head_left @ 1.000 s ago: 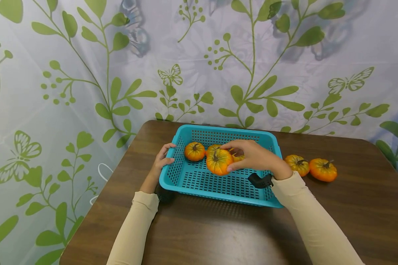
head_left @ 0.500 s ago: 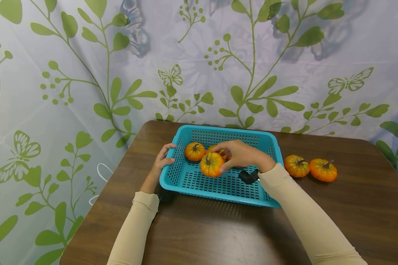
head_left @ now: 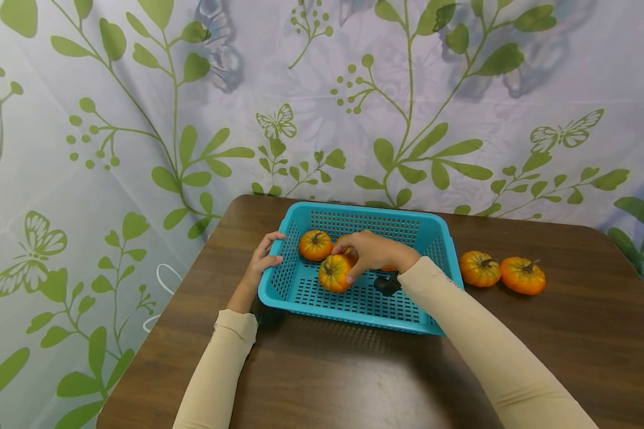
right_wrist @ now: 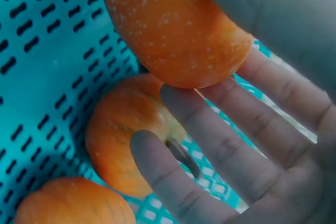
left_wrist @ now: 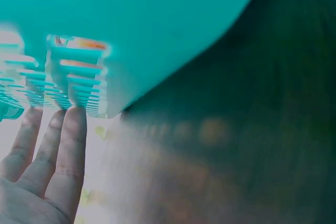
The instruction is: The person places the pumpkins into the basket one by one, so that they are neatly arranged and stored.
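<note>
My right hand [head_left: 367,253] holds a small orange pumpkin [head_left: 333,275] between thumb and fingertips, low inside a turquoise plastic basket [head_left: 349,319]. In the right wrist view the held pumpkin [right_wrist: 173,30] fills the top, with two other pumpkins below it: a stemmed pumpkin [right_wrist: 118,135] beside the fingertips and a pumpkin [right_wrist: 73,205] at the bottom edge. Another pumpkin [head_left: 315,245] sits by the basket's left wall; others are partly covered by the right hand. My left hand [head_left: 260,259] grips the basket's left rim, its fingers [left_wrist: 71,156] against the slotted outer wall.
Right of the basket two more pumpkins, one pumpkin [head_left: 480,269] and another pumpkin [head_left: 523,275], lie side by side on the brown table [head_left: 322,381]. Behind stands a leaf-patterned cloth [head_left: 311,89]. A white cable [head_left: 166,274] shows past the table's left edge.
My right hand has moved left and slightly lower with the pumpkin, deeper into the basket. The left hand stays on the rim.
</note>
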`<act>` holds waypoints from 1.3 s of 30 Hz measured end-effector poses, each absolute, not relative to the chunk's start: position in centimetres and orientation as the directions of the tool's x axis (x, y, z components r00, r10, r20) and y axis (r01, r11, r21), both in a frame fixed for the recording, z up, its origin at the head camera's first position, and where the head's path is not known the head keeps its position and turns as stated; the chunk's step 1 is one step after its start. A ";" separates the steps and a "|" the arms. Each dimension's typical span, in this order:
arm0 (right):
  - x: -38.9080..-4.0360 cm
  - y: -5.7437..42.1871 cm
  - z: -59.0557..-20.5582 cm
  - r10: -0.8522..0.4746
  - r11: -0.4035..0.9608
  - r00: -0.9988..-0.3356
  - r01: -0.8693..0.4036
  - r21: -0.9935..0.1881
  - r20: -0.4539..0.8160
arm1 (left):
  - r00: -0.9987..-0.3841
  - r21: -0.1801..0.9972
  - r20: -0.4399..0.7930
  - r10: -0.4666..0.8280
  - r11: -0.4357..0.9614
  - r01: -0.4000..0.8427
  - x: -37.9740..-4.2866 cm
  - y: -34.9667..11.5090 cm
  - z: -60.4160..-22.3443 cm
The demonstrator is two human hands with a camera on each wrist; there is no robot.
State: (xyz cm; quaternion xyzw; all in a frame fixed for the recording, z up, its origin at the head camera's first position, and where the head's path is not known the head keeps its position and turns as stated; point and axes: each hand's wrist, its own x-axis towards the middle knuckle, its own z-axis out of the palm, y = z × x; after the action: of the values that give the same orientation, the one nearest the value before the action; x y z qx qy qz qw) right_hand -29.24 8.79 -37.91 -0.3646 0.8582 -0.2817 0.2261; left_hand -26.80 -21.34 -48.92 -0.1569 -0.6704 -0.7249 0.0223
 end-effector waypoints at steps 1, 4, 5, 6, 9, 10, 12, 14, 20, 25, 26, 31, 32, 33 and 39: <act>-29.3 8.6 -38.1 -0.752 0.576 -0.633 -0.493 -0.652 -0.186 | -0.950 0.965 0.258 0.178 -0.100 0.243 -26.8 -21.3 -48.9; -29.4 8.0 -38.6 -0.754 0.571 -0.630 -0.488 -0.660 -0.186 | -0.949 0.964 0.260 0.179 -0.103 0.245 -26.8 -21.3 -48.9; -29.4 7.8 -38.7 -0.757 0.568 -0.628 -0.494 -0.659 -0.181 | -0.948 0.964 0.262 0.179 -0.103 0.247 -26.8 -21.3 -48.9; -29.4 7.7 -38.9 -0.762 0.562 -0.624 -0.504 -0.656 -0.173 | -0.948 0.964 0.262 0.180 -0.103 0.246 -26.8 -21.3 -48.9; -29.4 7.3 -39.4 -0.770 0.552 -0.618 -0.526 -0.647 -0.155 | -0.950 0.965 0.257 0.178 -0.104 0.242 -26.8 -21.3 -48.8; -29.4 7.2 -39.6 -0.770 0.552 -0.619 -0.530 -0.643 -0.151 | -0.951 0.965 0.255 0.177 -0.102 0.239 -26.8 -21.3 -48.8; -29.4 7.0 -40.0 -0.775 0.546 -0.617 -0.541 -0.640 -0.139 | -0.953 0.968 0.246 0.176 -0.101 0.231 -26.8 -21.3 -48.9; -29.4 6.8 -40.3 -0.769 0.550 -0.623 -0.531 -0.645 -0.143 | -0.954 0.969 0.241 0.176 -0.097 0.227 -26.8 -21.3 -48.9; -29.4 6.3 -41.0 -0.761 0.555 -0.630 -0.508 -0.659 -0.155 | -0.955 0.971 0.232 0.182 -0.102 0.217 -26.8 -21.4 -48.8; -29.4 6.0 -41.2 -0.759 0.556 -0.631 -0.501 -0.663 -0.159 | -0.955 0.970 0.236 0.181 -0.106 0.220 -26.8 -21.6 -48.8; -29.4 5.8 -41.2 -0.759 0.557 -0.631 -0.501 -0.663 -0.161 | -0.955 0.970 0.237 0.179 -0.105 0.221 -26.7 -21.6 -48.8; -29.2 5.1 -41.1 -0.750 0.575 -0.641 -0.508 -0.642 -0.165 | -0.957 0.970 0.232 0.174 -0.107 0.216 -26.7 -21.6 -48.8; -29.1 5.0 -41.1 -0.747 0.581 -0.643 -0.506 -0.638 -0.169 | -0.957 0.971 0.231 0.176 -0.106 0.215 -26.7 -21.6 -48.8; -29.1 4.9 -41.1 -0.745 0.586 -0.644 -0.511 -0.629 -0.171 | -0.958 0.972 0.227 0.177 -0.105 0.211 -26.7 -21.5 -48.8; -29.2 4.3 -41.3 -0.727 0.618 -0.658 -0.506 -0.602 -0.193 | -0.959 0.974 0.222 0.175 -0.091 0.208 -26.5 -21.4 -48.5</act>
State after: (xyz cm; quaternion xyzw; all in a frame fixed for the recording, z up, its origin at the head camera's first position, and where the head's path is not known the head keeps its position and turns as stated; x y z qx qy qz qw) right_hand -29.16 4.29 -41.33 -0.3530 0.8733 -0.2579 0.2150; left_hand -26.51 -21.37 -48.48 -0.1422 -0.6742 -0.7247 0.0116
